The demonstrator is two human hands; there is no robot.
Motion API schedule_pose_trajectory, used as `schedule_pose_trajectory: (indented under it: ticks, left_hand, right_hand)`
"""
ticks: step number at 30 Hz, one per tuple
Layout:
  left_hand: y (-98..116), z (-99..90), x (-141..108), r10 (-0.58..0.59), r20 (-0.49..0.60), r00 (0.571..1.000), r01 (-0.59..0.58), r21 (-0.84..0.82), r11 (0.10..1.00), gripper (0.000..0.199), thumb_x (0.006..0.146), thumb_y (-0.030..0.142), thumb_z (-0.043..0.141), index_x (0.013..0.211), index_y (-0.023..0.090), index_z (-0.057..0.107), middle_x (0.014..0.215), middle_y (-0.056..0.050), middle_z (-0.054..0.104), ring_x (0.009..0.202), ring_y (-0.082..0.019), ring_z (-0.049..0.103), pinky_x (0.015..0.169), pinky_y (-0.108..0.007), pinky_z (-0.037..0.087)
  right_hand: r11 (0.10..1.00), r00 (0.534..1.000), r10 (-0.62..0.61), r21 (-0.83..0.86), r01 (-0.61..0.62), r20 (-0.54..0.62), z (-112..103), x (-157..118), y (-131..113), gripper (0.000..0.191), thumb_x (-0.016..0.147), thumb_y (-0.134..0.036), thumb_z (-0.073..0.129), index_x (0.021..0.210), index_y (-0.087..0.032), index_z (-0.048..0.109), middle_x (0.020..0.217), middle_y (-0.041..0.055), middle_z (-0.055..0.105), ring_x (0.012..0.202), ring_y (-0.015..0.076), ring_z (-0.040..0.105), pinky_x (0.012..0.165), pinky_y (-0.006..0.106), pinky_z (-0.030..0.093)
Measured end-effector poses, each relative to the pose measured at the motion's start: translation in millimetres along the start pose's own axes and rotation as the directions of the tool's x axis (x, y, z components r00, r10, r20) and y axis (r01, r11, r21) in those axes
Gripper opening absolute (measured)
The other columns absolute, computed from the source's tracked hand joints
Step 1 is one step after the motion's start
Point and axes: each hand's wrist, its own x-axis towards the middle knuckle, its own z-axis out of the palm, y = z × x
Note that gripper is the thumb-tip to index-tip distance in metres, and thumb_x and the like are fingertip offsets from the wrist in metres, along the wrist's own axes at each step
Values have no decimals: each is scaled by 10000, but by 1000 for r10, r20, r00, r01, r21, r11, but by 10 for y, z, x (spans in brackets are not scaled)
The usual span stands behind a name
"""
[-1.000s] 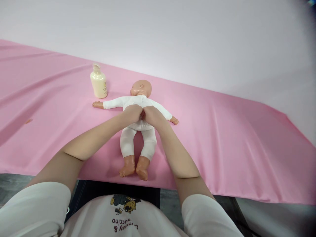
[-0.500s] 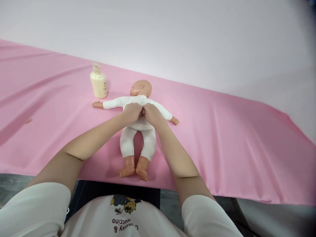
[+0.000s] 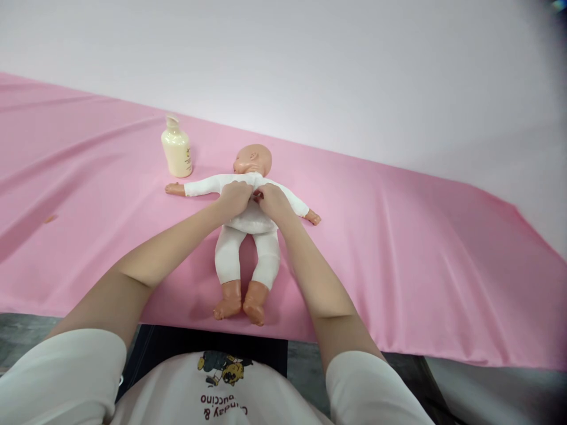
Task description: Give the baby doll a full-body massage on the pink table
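A baby doll [image 3: 253, 224] with a white cloth body lies back up on the pink cloth, its head turned to the left and its arms spread. My left hand [image 3: 237, 198] rests on the left side of its upper back, fingers curled. Beside it, almost touching, my right hand [image 3: 271, 202] is on the right side of the back, its fingers curled inward too. Whatever the fingertips may pinch is too small to make out.
A cream pump bottle [image 3: 178, 150] stands behind the doll's outstretched arm on the left. The pink cloth [image 3: 398, 254] covers the table, with a pale wall [image 3: 310, 71] behind it.
Both hands have shifted slightly up the doll's back, toward its head. The doll and the bottle have stayed in place.
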Motion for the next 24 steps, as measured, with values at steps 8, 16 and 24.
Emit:
schedule_pose_trajectory:
  ticks: [8,16,24]
  left_hand:
    - [-28,-50,-42,66,-27,997,-61,162,985,299,997,195,425,990,125,716,1147,-148,638,1069,-285,557,831,-366,412]
    - [-173,84,66,79,-119,990,-66,111,992,270,995,152,411,1185,98,594,1103,-117,694,971,-217,607,807,-325,421]
    - [-180,122,92,78,-122,989,-60,146,987,343,1019,193,352,1153,103,656,1200,-156,642,1103,-271,571,907,-364,431]
  right_hand:
    - [999,999,-27,-18,26,-32,61,59,68,295,964,-149,421,1036,-152,707,1156,130,665,1074,205,568,971,302,426]
    - [995,991,54,85,-44,-120,190,116,157,319,983,-186,411,1254,-165,578,1173,110,693,1036,182,588,927,260,404]
    - [999,978,-1,38,9,-207,329,182,222,319,993,-185,384,1087,-145,686,1204,128,601,1104,222,515,1008,321,405]
